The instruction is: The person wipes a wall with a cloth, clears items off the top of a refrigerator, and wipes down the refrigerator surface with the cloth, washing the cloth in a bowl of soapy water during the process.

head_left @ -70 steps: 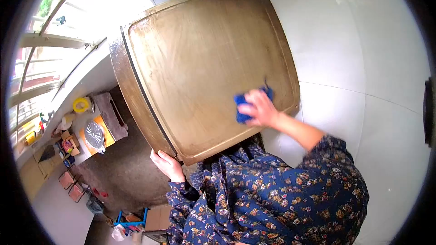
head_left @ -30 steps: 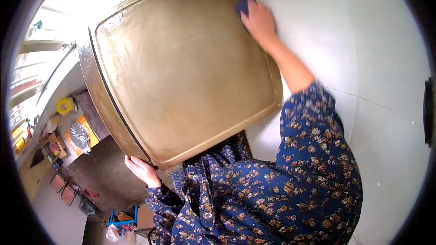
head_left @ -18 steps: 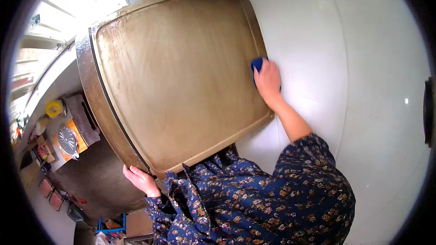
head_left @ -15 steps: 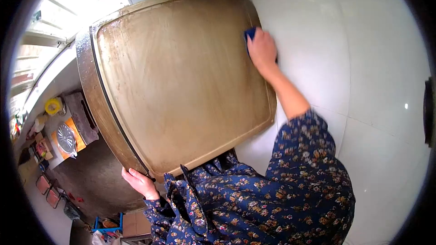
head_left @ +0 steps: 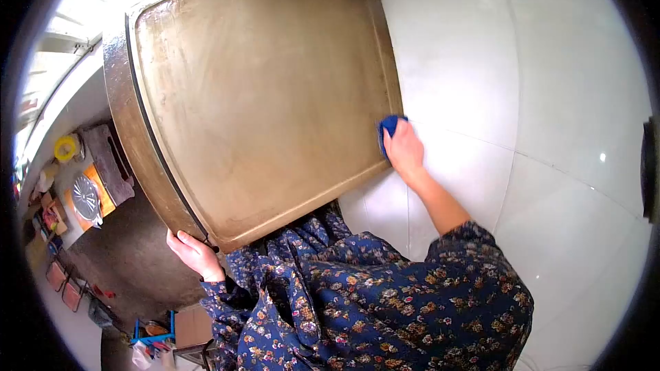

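Observation:
A brown-stained, dirty flat top with a raised rim (head_left: 261, 96), apparently a refrigerator's, fills the middle of the view. A dark seal line separates it from the refrigerator door (head_left: 141, 144) on its left side. My right hand (head_left: 404, 150) is closed around a bunched blue cloth (head_left: 390, 130), pressing it on the right edge near the front corner. At the front left corner, my left hand (head_left: 194, 254) grips the edge of the door, its fingers partly hidden behind it.
A white tiled wall (head_left: 460, 82) stands close along the right side. To the left, a window (head_left: 75, 20) lets in bright light. Lower down are a table with a round metal tray (head_left: 86, 197), a roll of yellow tape (head_left: 65, 148), and a blue-framed stool (head_left: 155, 333) on the dark floor.
My right hand has slid the blue cloth along the right edge toward me, to near the front corner. My left hand stays at the door corner. The view has shifted slightly.

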Tool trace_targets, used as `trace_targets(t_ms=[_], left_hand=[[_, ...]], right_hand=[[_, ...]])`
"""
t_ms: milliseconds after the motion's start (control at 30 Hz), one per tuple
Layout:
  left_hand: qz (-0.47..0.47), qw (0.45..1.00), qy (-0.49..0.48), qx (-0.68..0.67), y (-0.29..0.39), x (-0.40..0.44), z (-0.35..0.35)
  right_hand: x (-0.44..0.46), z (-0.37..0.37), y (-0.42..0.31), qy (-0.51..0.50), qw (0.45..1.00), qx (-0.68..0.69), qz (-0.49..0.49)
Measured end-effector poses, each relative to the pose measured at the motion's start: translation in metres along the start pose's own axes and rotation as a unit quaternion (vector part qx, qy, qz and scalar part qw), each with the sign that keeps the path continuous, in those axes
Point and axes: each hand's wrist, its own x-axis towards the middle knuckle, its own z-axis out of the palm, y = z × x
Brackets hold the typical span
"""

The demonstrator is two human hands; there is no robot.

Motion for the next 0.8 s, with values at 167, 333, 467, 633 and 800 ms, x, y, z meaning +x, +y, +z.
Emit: trace_targets(t_ms=[167,333,467,633,800], left_hand=[[0.007,1.000,0.014,0.016,0.000,0.001,0.003],[-0.014,0.998,0.021,0.052,-0.004,-0.001,0.002],[0.019,0.999,0.019,0.033,-0.008,0.001,0.002],[0.028,0.999,0.017,0.026,-0.013,0.002,0.003],[0.014,1.000,0.019,0.019,-0.005,0.000,0.004]], right_hand=[[0.061,-0.012,-0.016,-0.031,0.999,-0.009,0.022],[0.214,-0.042,-0.068,0.046,0.999,0.022,0.008],[0.257,-0.043,-0.071,0.071,0.996,0.047,-0.025],[0.113,-0.028,-0.029,-0.030,0.997,0.055,0.036],[-0.006,0.007,0.013,-0.060,0.996,-0.037,0.047]])
